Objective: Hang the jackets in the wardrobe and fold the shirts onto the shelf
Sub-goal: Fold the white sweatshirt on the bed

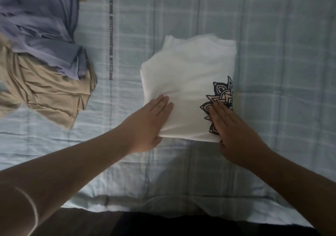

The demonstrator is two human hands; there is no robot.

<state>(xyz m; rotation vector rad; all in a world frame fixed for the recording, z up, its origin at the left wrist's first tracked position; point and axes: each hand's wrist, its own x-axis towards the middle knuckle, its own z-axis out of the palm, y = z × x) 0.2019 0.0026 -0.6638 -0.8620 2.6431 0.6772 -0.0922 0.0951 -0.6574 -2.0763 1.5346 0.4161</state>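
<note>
On one folded shirt [190, 68], two hands [145, 125] [234, 132]

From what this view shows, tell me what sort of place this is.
Probably a bedroom, at a bed: a pale blue checked bedspread covers the surface, a folded white shirt lies on it, and a blue garment lies heaped on a beige garment at the left.

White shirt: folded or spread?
Folded. The white shirt is a compact rectangle with stacked layers at its edges; its print is cut off at the fold.
</note>
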